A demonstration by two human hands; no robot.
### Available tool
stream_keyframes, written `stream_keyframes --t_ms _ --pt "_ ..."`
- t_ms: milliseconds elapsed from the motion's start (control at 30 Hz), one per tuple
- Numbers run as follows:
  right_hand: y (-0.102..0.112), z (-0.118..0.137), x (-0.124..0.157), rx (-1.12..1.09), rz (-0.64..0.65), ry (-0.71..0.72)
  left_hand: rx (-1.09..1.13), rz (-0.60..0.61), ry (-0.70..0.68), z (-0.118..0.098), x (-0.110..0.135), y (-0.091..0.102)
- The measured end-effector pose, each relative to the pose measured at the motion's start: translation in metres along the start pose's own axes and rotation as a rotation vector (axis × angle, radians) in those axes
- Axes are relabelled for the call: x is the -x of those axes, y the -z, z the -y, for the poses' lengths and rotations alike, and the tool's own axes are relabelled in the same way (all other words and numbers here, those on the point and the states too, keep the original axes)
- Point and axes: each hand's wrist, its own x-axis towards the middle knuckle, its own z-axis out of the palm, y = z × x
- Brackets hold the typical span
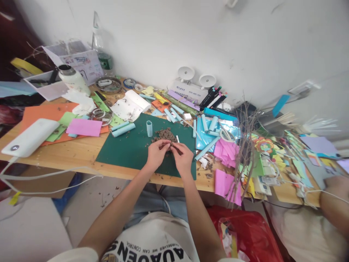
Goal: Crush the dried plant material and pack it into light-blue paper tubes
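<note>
Over the green cutting mat (128, 149), my left hand (156, 153) and my right hand (183, 157) meet fingertip to fingertip. Both are closed in a pinch on a small brown piece (171, 144), mostly covered by the fingers. Just beyond them lies a pile of brown crumbly bits (165, 134), which looks like crushed dry plant matter. A light-blue paper tube (149, 128) stands upright left of the pile. Further left, another rolled blue paper tube (123, 130) lies at the mat's edge. A short white stick (177, 139) rests beside the pile.
Several blue tubes (209, 123) lie right of the mat, near pink paper (227, 185) and upright dry twigs (247, 145). A white power bank (29, 137) and an open bottle (73, 78) stand left. Another person's arm (335, 196) reaches in at far right.
</note>
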Motion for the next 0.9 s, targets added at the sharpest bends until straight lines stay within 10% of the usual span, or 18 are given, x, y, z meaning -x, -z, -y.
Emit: stream_keyframes --t_ms 200,400,633,900 --pt "-0.002 0.000 -0.019 -0.001 -0.040 -0.084 -0.301 0.043 -0.314 -0.007 0.023 0.010" --pt "-0.006 0.031 -0.055 -0.025 -0.011 -0.013 -0.710 -0.494 -0.518 -0.023 -0.003 0.063" --pt "-0.041 0.066 -0.089 -0.007 0.185 0.229 -0.708 -0.125 -0.454 -0.011 -0.052 0.071" --pt "-0.052 0.067 -0.090 0.327 0.356 0.388 -0.734 -0.140 -0.451 -0.010 -0.048 0.067"
